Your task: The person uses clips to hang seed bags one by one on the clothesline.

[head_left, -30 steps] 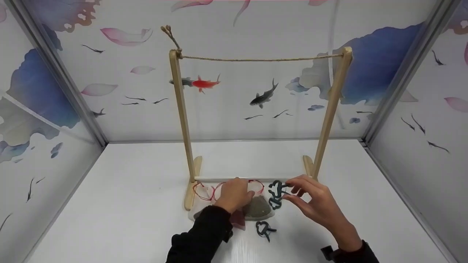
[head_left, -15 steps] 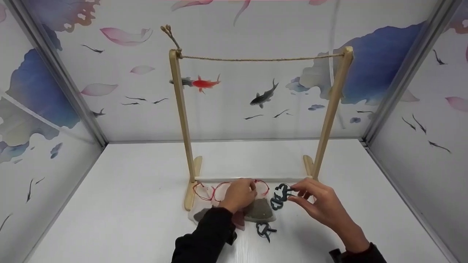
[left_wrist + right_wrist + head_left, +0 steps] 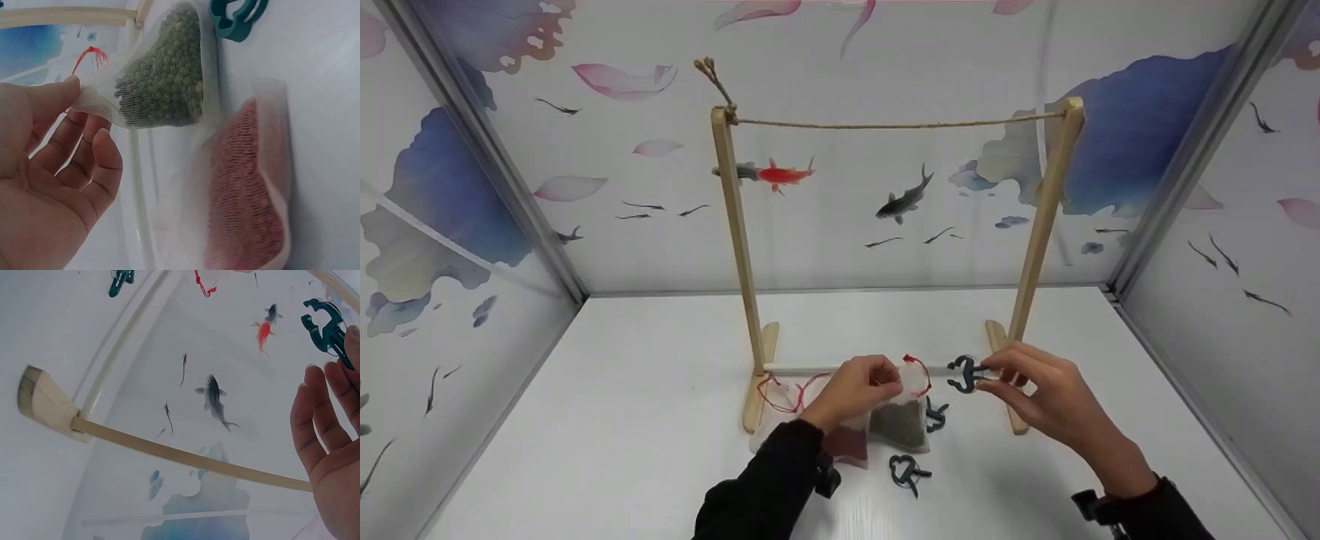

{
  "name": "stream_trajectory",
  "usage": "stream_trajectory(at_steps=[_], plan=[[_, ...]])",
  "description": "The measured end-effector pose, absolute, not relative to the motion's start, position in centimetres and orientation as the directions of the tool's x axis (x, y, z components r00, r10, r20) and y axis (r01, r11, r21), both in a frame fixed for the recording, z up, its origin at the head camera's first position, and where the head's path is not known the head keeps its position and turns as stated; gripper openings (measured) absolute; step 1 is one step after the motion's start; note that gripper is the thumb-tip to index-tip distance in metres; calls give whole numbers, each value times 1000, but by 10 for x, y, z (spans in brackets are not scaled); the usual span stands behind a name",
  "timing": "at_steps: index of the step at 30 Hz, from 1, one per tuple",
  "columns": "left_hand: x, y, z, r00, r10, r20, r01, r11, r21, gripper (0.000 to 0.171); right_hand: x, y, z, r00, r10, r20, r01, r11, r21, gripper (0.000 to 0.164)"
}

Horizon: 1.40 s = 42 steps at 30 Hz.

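Observation:
My left hand (image 3: 851,394) pinches the gathered neck of a white mesh drawstring bag (image 3: 163,73) filled with green beans, its red cord (image 3: 90,55) looping out above the fingertips. A second mesh bag with reddish beans (image 3: 247,180) lies beside it, partly behind my left wrist in the head view. Between thumb and fingers of my right hand (image 3: 1046,390) are the handles of a dark green spring clip (image 3: 329,329), its curved jaws facing left, toward the bag. Another clip (image 3: 936,415) sits on the table just behind the green bean bag, which covers part of it.
A wooden frame stands behind, with a left post (image 3: 739,240), a right post (image 3: 1044,225) and a twine line (image 3: 885,126) strung between their tops. One more clip (image 3: 906,472) lies nearer on the white table (image 3: 622,435). More red cord (image 3: 780,397) shows at left.
My left hand has shifted right, drawing the green bean bag's neck up and rightward. My right hand has lifted one clip away from the other and moved it right.

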<state>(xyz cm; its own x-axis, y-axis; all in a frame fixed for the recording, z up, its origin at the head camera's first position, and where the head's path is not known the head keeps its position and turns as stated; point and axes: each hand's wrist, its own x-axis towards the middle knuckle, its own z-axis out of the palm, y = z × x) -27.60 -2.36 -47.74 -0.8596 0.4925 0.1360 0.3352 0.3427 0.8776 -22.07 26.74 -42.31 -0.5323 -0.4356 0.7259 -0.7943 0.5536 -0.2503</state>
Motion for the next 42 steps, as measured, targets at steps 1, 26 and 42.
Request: stream_trajectory(at_steps=[1,26,42], plan=[[-277,-23,-472,-851,506,141,345,336,876,7,-221,269,-418,-529,-439,726,-794,559,-239,38],[-320,17,-292,-728,277,628,678,429,597,5,-269,266,-282,-438,-404,803,-772,627,-106,15],[-322,44,-233,-675,228,702,713,447,540,9,-287,272,-203,-377,-304,875,-706,706,-59,18]])
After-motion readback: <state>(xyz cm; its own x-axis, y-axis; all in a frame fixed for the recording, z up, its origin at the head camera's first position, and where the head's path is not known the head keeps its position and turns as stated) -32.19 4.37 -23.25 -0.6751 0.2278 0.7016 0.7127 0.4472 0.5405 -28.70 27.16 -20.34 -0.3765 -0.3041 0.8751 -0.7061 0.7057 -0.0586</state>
